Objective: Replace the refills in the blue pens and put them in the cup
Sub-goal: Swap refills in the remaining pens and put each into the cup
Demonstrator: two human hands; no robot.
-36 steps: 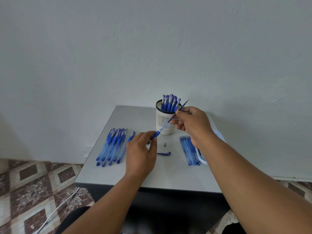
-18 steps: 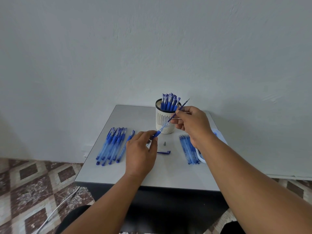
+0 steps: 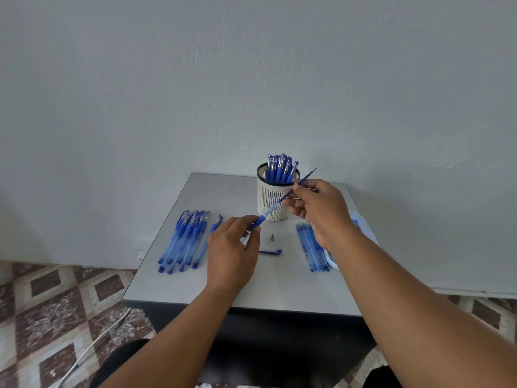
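Two hands work one pen: left (image 3: pixel 232 253) grips the barrel (image 3: pixel 258 220) steady, right (image 3: pixel 319 208) pinches the refill (image 3: pixel 303 180), apparently to slide it.

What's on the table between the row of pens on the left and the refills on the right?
In the head view, between the pens and the refills lie a small metal tip and a blue cap, with the left hand above.
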